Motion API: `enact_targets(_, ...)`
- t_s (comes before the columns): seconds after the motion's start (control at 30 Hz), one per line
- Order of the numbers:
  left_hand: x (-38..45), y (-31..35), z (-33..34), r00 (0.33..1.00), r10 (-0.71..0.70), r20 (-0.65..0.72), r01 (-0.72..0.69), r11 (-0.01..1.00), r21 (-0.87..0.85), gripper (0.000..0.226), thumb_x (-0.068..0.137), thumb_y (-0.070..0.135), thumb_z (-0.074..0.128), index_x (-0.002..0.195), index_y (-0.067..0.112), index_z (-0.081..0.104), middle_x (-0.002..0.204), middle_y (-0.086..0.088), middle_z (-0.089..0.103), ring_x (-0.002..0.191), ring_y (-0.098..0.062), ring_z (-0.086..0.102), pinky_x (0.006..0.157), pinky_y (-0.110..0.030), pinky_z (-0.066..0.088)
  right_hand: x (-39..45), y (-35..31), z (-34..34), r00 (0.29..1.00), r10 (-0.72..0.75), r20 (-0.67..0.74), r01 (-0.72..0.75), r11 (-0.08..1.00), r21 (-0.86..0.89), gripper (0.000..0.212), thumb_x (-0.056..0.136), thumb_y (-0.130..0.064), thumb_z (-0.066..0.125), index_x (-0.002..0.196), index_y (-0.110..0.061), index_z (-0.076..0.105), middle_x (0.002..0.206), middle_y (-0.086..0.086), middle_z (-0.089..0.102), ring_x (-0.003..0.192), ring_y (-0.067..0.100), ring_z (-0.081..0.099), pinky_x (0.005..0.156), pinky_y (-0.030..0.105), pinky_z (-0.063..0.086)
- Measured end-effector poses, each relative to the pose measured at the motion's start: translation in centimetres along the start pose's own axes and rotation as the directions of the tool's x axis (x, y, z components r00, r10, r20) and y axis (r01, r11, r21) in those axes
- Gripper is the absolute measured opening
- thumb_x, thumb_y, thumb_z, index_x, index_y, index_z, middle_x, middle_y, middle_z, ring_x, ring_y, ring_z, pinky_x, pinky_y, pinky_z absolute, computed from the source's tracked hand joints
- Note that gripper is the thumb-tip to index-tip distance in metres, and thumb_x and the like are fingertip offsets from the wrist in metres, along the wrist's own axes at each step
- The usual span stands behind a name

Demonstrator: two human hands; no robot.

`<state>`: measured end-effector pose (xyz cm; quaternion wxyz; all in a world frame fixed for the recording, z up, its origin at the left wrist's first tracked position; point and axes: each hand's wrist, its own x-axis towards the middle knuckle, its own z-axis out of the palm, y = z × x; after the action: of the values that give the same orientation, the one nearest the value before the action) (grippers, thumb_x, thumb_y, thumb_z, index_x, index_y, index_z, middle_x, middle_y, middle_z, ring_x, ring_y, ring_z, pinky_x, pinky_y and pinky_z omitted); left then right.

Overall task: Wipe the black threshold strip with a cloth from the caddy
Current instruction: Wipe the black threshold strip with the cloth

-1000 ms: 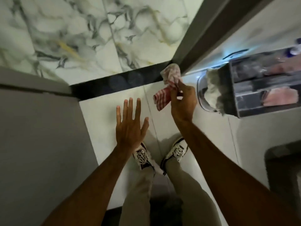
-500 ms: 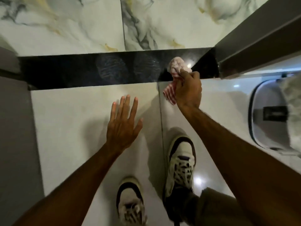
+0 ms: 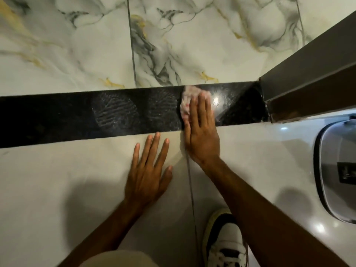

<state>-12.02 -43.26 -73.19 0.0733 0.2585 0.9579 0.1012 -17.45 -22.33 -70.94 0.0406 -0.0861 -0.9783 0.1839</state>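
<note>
A crumpled red-checked cloth point(image 3: 189, 102) is pressed by the flat right hand point(image 3: 201, 132) onto the glossy black threshold strip point(image 3: 57, 120) (dusty shoe-prints point(image 3: 113, 112) leftward of it); the left hand point(image 3: 148, 170) is splayed.

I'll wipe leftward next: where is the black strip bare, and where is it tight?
Bare: the glossy black threshold strip left of the red-checked cloth, carrying only dusty shoe prints. Tight: right of the right hand, by the grey door frame.

Dim warm light, glare spot on black strip point(image 3: 77, 116), soft shadows, slight blur
</note>
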Motion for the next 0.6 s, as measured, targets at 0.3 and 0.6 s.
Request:
enact_targets(0.3,-0.2,0.0,0.6,0.999,0.011,-0.050,-0.011,1.000,-0.009,0.074,0.111,0.052,0.030,0.175,0.018,0.015,0.185,-0.013,0.009,0.172,-0.030,0.007,0.139,-0.054,0.001,3.5,5.5,-2.1,0.939,0.338,-0.067,-0.342,0.937,-0.072,0.069,0.114,-0.030,0.030,0.172,0.000,0.006,0.181,0.022,0.004,0.170,0.039,0.005,0.137,0.055,0.026)
enact_targets(0.6,0.0,0.1,-0.3,0.998,0.005,-0.061,-0.006,1.000,-0.017,0.074,0.110,0.051,0.035,0.173,0.015,0.024,0.183,-0.016,0.017,0.170,-0.034,0.016,0.139,-0.055,0.007,-5.3,4.1,-2.6,0.999,-0.009,0.037,0.012,0.997,-0.078,0.060,0.116,-0.030,0.037,0.172,-0.018,0.022,0.182,0.007,0.005,0.171,0.021,0.000,0.135,0.054,0.033)
